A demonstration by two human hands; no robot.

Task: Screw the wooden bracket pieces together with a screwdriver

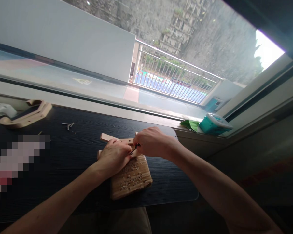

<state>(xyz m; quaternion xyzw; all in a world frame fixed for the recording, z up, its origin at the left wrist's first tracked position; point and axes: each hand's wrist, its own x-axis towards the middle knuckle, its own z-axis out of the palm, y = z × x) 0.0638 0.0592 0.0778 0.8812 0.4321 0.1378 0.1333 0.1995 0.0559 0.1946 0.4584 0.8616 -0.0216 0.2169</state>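
Note:
On the dark table lies a corrugated cardboard pad point(139, 183), its top strewn with small pale bits and holes. Light wooden bars point(106, 137) rest across its far side, one with dark holes in it. My left hand point(115, 156) is closed around the wooden work and presses it down. From the right, my right hand point(148, 141) pinches a thin dark metal tool point(134, 149), whose tip reaches the wood beside my left fingers. The tool's exact kind is hidden by my fingers, and so is part of the wood.
Several metal screws point(68, 125) lie on the table at the left. Behind them are a curved wooden frame point(29, 117) and a white device point(1, 112). A green cloth point(190, 125) and a teal container point(213, 125) sit by the window at right. A blurred-out patch covers the left.

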